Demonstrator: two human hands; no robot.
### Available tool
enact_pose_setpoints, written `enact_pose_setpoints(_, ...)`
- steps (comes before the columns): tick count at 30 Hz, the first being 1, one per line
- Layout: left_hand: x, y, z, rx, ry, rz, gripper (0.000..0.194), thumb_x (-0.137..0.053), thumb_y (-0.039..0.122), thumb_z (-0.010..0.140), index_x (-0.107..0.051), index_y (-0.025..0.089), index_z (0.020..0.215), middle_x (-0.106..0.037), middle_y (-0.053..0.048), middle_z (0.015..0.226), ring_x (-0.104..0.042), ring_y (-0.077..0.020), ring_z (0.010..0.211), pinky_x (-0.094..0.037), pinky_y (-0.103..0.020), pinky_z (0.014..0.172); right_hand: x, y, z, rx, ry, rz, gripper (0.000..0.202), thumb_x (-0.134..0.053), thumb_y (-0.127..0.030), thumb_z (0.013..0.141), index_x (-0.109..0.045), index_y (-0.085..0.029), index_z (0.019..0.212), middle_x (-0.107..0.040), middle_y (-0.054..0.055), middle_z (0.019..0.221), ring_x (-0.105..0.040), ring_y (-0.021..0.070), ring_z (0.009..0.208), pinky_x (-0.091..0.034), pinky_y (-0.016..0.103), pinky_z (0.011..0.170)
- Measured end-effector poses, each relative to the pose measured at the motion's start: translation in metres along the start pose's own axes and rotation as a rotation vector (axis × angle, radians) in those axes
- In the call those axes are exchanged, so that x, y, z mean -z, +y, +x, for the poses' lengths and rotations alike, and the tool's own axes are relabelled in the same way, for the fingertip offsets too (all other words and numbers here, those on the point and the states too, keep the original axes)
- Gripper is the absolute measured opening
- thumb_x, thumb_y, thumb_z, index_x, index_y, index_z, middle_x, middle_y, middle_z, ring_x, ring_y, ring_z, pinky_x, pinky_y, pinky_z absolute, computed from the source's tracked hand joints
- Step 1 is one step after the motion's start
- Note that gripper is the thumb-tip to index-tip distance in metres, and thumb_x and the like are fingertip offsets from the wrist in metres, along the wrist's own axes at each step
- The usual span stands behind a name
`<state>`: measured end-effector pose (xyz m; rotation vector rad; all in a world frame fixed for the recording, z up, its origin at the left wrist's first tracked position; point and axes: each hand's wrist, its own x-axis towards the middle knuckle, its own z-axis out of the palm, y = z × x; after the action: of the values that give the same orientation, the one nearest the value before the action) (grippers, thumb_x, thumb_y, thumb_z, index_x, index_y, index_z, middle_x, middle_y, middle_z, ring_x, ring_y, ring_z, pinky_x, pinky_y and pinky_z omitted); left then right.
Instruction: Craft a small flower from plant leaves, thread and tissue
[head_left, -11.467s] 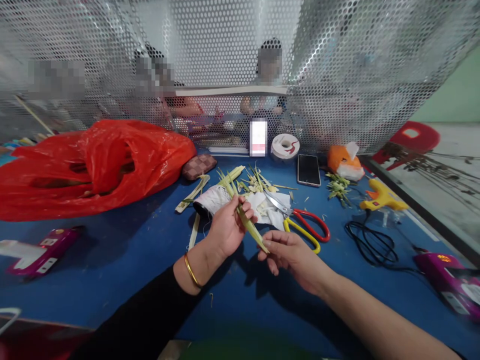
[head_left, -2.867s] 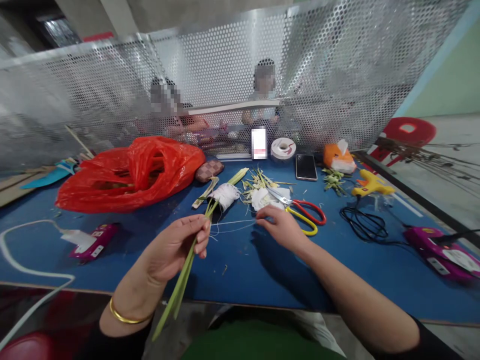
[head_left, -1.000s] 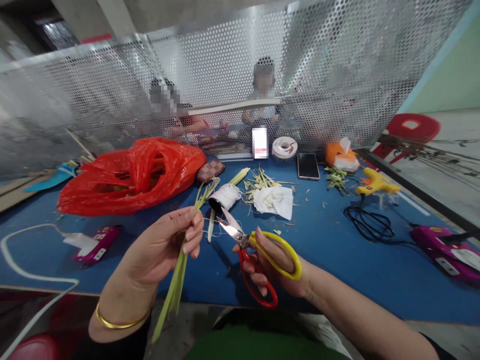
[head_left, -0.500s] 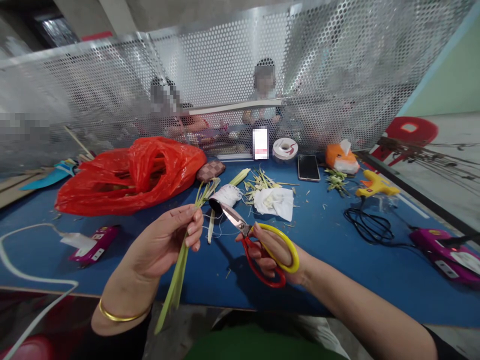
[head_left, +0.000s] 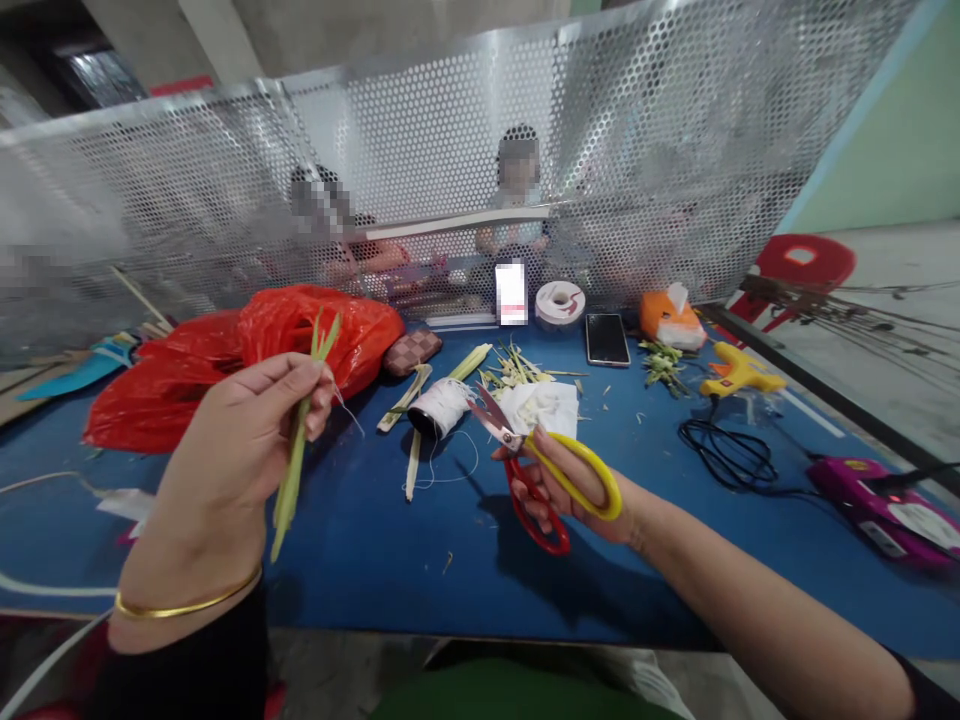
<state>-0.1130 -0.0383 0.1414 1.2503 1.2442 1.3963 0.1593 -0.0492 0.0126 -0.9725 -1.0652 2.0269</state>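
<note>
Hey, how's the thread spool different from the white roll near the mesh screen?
The thread spool lies on its side, dark open end showing; the white roll lies flat, hole facing up. Loose thread trails from the spool, but none is visible from the roll. The roll bears a red mark, while the spool's thread looks plain white. Both are mostly white and rest on the blue table.

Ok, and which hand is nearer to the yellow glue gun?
Right. The right hand, holding the scissors, is left of the glue gun; the left hand, gripping green strips, is much further left, in front of the red bag.
</note>
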Motion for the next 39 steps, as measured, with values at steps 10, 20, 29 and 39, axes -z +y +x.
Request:
enact_pose_setpoints(10,-0.058,-0.02,0.007,-0.031,-0.298,0.096,0.012,-0.07,0.02,0.076,-0.067,0.017,0.065,-0.059,0.0,0.055,-0.048,-0.0084,0.043,-0.035,-0.018,0.041,0.089,-0.016,-0.026,-0.064,0.903,-1.554,0.052,-0.047,-0.053,0.091,-0.055,-0.018,0.129,-0.07,0.012,0.09,-0.068,0.0311,0.082,-0.041,0.033,0.062)
enact_pose_setpoints(20,-0.114,-0.073,0.032,-0.375,-0.348,0.414,0.013,-0.072,0.011,0.075,-0.072,0.022,0.068,-0.061,-0.001,0.066,-0.047,-0.0162,0.064,-0.027,-0.023,0.058,0.087,-0.026,-0.026,-0.103,0.72,-1.945,0.03,-0.06,-0.035,0.087,-0.066,-0.008,0.099,-0.066,0.021,0.098,-0.064,0.0364,0.097,-0.048,0.04,0.077)
enact_pose_setpoints(29,-0.098,-0.116,0.034,-0.507,-0.309,0.784,0.015,-0.054,0.022,0.092,-0.067,0.021,0.084,-0.068,-0.002,0.075,-0.06,-0.018,0.069,-0.038,-0.027,0.065,0.073,-0.022,0.041,0.364,0.122,-1.375,0.034,-0.058,-0.011,0.081,-0.066,-0.018,0.114,-0.065,0.011,0.119,-0.061,0.0249,0.11,-0.047,0.037,0.094)
enact_pose_setpoints(39,-0.104,-0.126,0.027,-0.53,-0.421,0.85,0.021,-0.047,0.021,0.095,-0.065,0.018,0.084,-0.067,-0.001,0.074,-0.063,-0.0152,0.067,-0.042,-0.026,0.062,0.073,-0.022,0.013,0.251,-0.046,-1.313,0.024,-0.067,-0.013,0.081,-0.065,-0.022,0.103,-0.063,0.002,0.097,-0.062,0.0151,0.079,-0.046,0.025,0.068)
